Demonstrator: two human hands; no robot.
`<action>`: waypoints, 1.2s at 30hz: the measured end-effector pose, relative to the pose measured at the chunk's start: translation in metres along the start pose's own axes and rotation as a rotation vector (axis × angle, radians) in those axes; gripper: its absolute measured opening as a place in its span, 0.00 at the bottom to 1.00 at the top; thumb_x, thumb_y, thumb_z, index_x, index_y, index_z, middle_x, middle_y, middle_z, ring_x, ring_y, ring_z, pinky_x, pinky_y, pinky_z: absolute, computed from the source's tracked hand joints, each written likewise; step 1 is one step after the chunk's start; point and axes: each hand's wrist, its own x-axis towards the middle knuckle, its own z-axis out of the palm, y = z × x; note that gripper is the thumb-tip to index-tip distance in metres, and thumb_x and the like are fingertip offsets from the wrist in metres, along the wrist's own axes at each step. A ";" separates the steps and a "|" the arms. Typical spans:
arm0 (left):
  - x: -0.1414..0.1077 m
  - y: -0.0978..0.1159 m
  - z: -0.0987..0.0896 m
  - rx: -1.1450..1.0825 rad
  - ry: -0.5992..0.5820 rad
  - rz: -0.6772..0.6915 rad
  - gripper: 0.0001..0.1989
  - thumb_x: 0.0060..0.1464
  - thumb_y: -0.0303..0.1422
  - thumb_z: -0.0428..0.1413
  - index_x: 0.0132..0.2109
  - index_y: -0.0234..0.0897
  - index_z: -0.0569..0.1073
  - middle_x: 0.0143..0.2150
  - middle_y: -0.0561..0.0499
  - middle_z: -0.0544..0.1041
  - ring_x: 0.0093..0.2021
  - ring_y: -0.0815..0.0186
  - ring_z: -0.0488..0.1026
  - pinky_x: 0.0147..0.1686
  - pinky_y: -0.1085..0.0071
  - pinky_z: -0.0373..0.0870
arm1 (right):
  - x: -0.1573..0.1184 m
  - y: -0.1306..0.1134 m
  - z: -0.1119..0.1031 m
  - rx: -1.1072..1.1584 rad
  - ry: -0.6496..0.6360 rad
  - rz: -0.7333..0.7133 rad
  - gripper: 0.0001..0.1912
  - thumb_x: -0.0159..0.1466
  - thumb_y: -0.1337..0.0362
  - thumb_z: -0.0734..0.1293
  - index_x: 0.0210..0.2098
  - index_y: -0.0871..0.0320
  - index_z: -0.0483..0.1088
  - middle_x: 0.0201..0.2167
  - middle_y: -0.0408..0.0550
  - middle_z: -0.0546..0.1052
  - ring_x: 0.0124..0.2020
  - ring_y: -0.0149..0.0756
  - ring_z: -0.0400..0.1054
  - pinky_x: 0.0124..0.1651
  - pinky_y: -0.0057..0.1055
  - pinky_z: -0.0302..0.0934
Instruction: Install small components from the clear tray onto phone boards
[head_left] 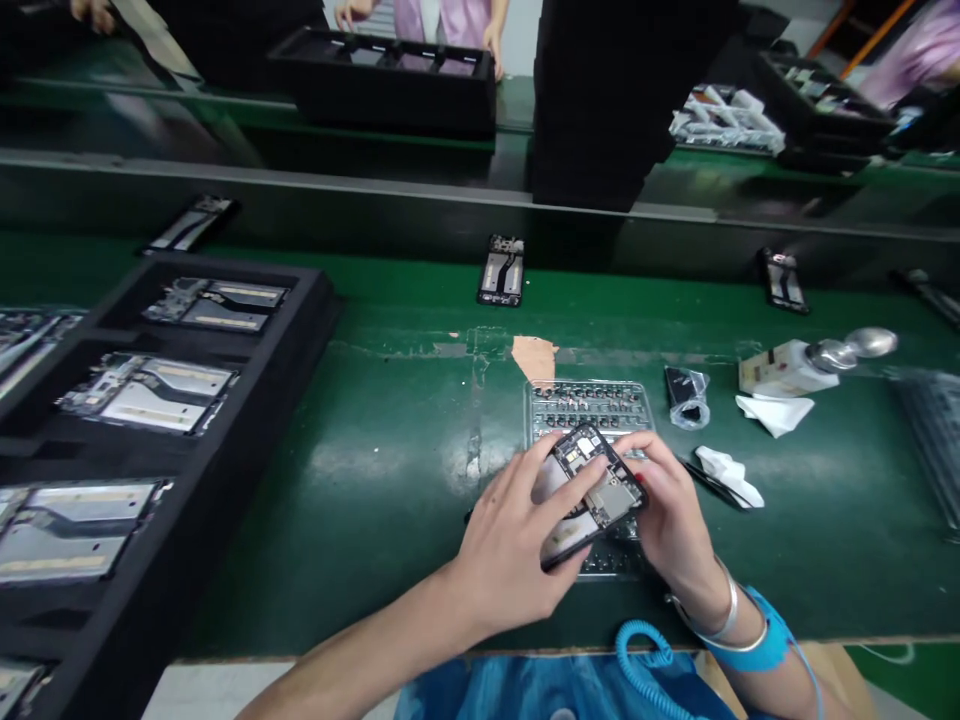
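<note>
My left hand (510, 535) and my right hand (664, 510) hold a smartphone chassis (592, 495) between them, tilted, with its open back facing up. Its circuit board and metal shields show. The left fingers lie across its middle, and the right fingers grip its upper right edge. Beneath the hands, a clear plastic tray of small parts (589, 408) rests on the green bench mat (360, 480), its lower part hidden by the chassis and my hands.
A black foam tray (300, 290) of phone chassis stands at the left. Loose chassis (501, 270) lie farther along the mat. Tweezers (712, 483), white cloths (775, 414) and a bottle (787, 368) sit to the right. A blue coiled strap (645, 650) runs from my right wrist.
</note>
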 end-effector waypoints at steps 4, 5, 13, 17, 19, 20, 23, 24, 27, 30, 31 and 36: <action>0.009 -0.003 -0.007 -0.804 -0.223 -0.037 0.34 0.45 0.35 0.54 0.61 0.43 0.59 0.57 0.42 0.63 0.50 0.54 0.66 0.46 0.60 0.64 | -0.003 -0.004 -0.003 -0.023 -0.059 -0.035 0.13 0.60 0.58 0.65 0.44 0.53 0.67 0.30 0.44 0.70 0.26 0.30 0.65 0.26 0.25 0.60; 0.012 -0.005 -0.006 -1.081 -0.332 -0.089 0.34 0.44 0.39 0.53 0.60 0.37 0.60 0.51 0.40 0.68 0.43 0.56 0.69 0.39 0.62 0.65 | -0.004 -0.003 -0.004 -0.035 -0.086 -0.026 0.11 0.60 0.60 0.66 0.42 0.54 0.68 0.29 0.43 0.70 0.24 0.27 0.65 0.24 0.24 0.59; 0.015 -0.018 0.012 -1.863 -0.717 -0.373 0.36 0.34 0.47 0.49 0.47 0.21 0.66 0.28 0.42 0.70 0.24 0.65 0.65 0.26 0.70 0.57 | -0.012 -0.004 0.000 0.060 -0.207 0.059 0.06 0.63 0.62 0.64 0.31 0.58 0.65 0.19 0.36 0.66 0.12 0.20 0.60 0.16 0.19 0.53; 0.015 -0.018 0.012 -1.863 -0.729 -0.381 0.36 0.34 0.46 0.49 0.47 0.22 0.67 0.29 0.42 0.71 0.24 0.65 0.65 0.27 0.71 0.57 | -0.012 -0.005 0.002 0.057 -0.196 0.060 0.07 0.63 0.62 0.64 0.31 0.58 0.64 0.18 0.36 0.66 0.12 0.19 0.59 0.16 0.18 0.51; 0.015 -0.018 0.012 -1.837 -0.731 -0.376 0.36 0.34 0.47 0.51 0.48 0.22 0.67 0.29 0.42 0.72 0.25 0.64 0.66 0.28 0.71 0.58 | -0.011 -0.004 0.001 0.044 -0.185 0.057 0.07 0.63 0.62 0.64 0.30 0.58 0.64 0.18 0.36 0.66 0.12 0.19 0.58 0.15 0.18 0.49; 0.015 -0.018 0.012 -1.820 -0.723 -0.372 0.37 0.35 0.48 0.51 0.48 0.22 0.67 0.30 0.42 0.72 0.24 0.64 0.66 0.28 0.70 0.59 | -0.010 -0.004 0.000 0.029 -0.185 0.055 0.07 0.63 0.62 0.64 0.30 0.57 0.64 0.18 0.36 0.65 0.12 0.19 0.57 0.15 0.18 0.49; 0.014 -0.017 0.010 -1.774 -0.617 -0.369 0.39 0.41 0.54 0.47 0.49 0.22 0.68 0.33 0.40 0.73 0.24 0.64 0.67 0.28 0.69 0.59 | -0.006 -0.004 -0.001 -0.130 -0.146 -0.001 0.05 0.64 0.61 0.62 0.35 0.56 0.66 0.18 0.36 0.65 0.13 0.21 0.58 0.17 0.21 0.51; 0.013 -0.017 0.008 -1.754 -0.556 -0.377 0.39 0.44 0.55 0.46 0.50 0.23 0.67 0.34 0.39 0.73 0.24 0.64 0.67 0.27 0.69 0.59 | -0.006 -0.005 -0.001 -0.241 -0.101 -0.066 0.07 0.64 0.61 0.62 0.40 0.55 0.67 0.19 0.37 0.65 0.15 0.23 0.59 0.19 0.22 0.53; 0.013 -0.019 0.000 -1.623 -0.210 -0.364 0.33 0.52 0.51 0.47 0.55 0.29 0.64 0.42 0.39 0.73 0.30 0.63 0.71 0.31 0.68 0.65 | -0.010 -0.004 0.007 -0.602 -0.143 -0.367 0.27 0.60 0.53 0.65 0.56 0.56 0.61 0.20 0.38 0.65 0.19 0.28 0.60 0.23 0.26 0.57; 0.017 -0.022 -0.006 -1.381 0.198 -0.247 0.34 0.52 0.44 0.55 0.63 0.42 0.54 0.56 0.42 0.66 0.46 0.57 0.71 0.43 0.63 0.68 | -0.021 0.002 0.019 -0.841 -0.429 -0.607 0.40 0.56 0.47 0.66 0.61 0.61 0.55 0.23 0.44 0.71 0.22 0.33 0.65 0.25 0.30 0.61; 0.018 -0.023 -0.007 -1.300 0.278 -0.208 0.38 0.51 0.42 0.57 0.65 0.46 0.49 0.60 0.43 0.61 0.51 0.55 0.68 0.47 0.62 0.68 | -0.024 0.004 0.021 -0.885 -0.452 -0.656 0.37 0.58 0.51 0.66 0.61 0.62 0.54 0.26 0.46 0.73 0.24 0.34 0.67 0.26 0.30 0.62; 0.020 -0.021 -0.006 -1.003 0.248 -0.148 0.41 0.55 0.37 0.55 0.66 0.55 0.36 0.68 0.49 0.48 0.64 0.55 0.52 0.54 0.61 0.63 | 0.008 -0.004 0.002 -0.639 -0.058 -0.371 0.14 0.63 0.65 0.61 0.48 0.57 0.63 0.20 0.41 0.73 0.17 0.29 0.66 0.19 0.25 0.59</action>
